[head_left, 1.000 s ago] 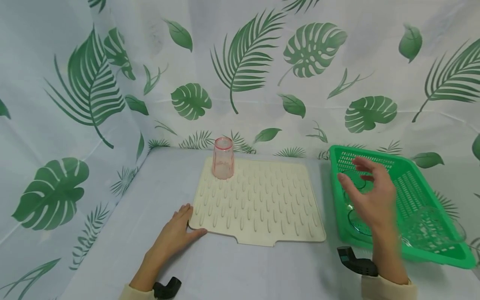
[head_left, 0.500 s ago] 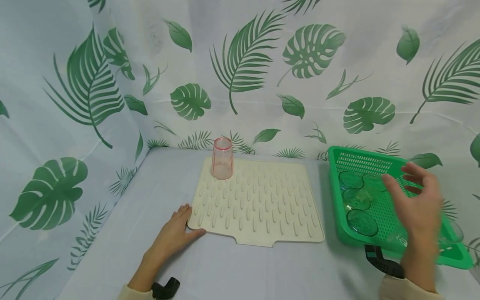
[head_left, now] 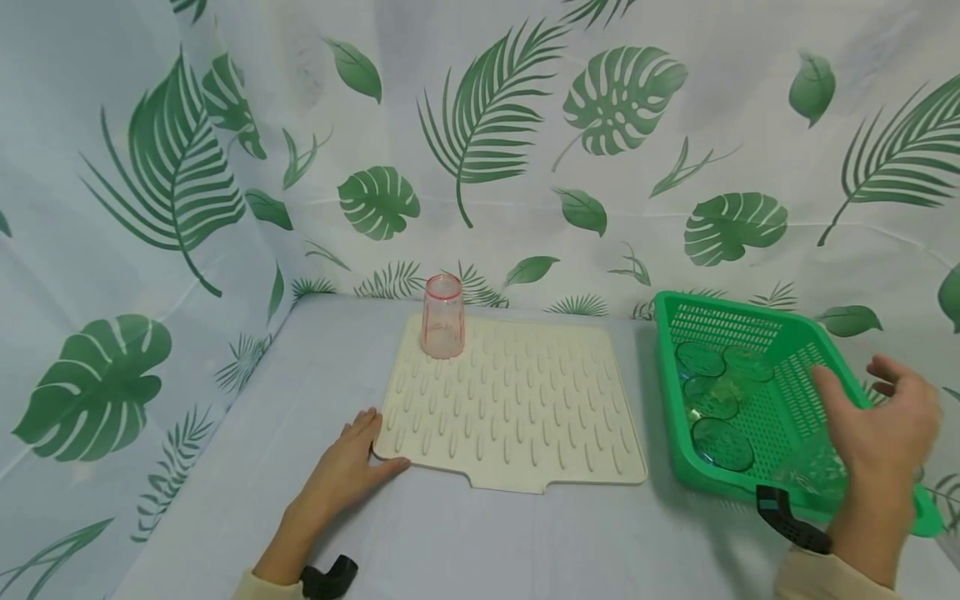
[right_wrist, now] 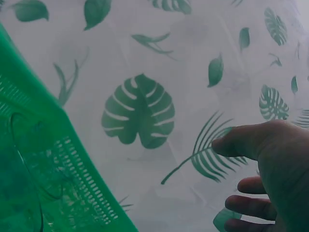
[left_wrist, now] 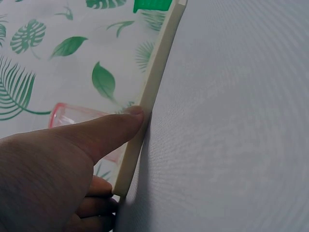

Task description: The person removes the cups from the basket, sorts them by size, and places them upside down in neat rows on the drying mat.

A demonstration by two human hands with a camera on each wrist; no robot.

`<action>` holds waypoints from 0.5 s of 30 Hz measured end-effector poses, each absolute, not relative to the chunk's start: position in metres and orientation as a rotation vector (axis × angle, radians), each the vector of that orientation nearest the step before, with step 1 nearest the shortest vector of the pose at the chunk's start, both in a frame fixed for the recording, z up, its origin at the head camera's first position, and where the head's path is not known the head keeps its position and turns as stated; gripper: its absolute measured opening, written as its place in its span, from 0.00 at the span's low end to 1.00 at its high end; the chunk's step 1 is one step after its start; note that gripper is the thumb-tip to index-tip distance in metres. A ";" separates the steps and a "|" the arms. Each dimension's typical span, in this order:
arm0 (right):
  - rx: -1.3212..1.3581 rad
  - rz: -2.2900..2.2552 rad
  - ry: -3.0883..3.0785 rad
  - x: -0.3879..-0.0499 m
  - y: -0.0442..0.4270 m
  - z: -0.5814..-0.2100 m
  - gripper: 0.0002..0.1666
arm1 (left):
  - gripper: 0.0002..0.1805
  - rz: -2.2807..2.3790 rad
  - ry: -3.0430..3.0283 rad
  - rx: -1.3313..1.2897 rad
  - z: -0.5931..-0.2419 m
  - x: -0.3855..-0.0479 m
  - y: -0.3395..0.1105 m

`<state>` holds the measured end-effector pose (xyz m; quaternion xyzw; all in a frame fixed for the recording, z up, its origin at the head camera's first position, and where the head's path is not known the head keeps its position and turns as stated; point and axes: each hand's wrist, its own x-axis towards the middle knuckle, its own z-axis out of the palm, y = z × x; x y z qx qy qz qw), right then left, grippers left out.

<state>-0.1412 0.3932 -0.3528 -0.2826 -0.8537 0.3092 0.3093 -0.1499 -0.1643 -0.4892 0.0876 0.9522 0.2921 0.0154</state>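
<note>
Bskt [head_left: 672,408] R of mat [head_left: 510,408]

Can pass low over the middle and right of the cream mat [head_left: 517,400], above short ridges only. Meets a standing pink glass [head_left: 443,325] at the far left, then a patterned curtain [head_left: 405,133] behind. Stops at the near left corner against the left hand [head_left: 345,471], thumb touching the mat's front edge. Finds a narrow strip of tabletop [head_left: 645,375] before the green basket [head_left: 670,400], must rise to get over its wall. Inside, runs into four round glass rims [head_left: 723,446] on the left and a clear vessel [head_left: 813,467] near right, partly covered by the right hand [head_left: 885,425]. Shows mesh floor [head_left: 776,408] between.
</note>
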 end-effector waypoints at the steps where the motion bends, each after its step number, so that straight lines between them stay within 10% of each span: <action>1: -0.759 0.813 -2.263 -0.140 0.396 -0.354 0.40 | 0.49 0.906 2.962 0.272 -0.489 -0.150 -0.164; 15: -0.939 0.761 -2.280 -0.132 0.420 -0.360 0.44 | 0.50 0.895 2.953 0.253 -0.487 -0.149 -0.164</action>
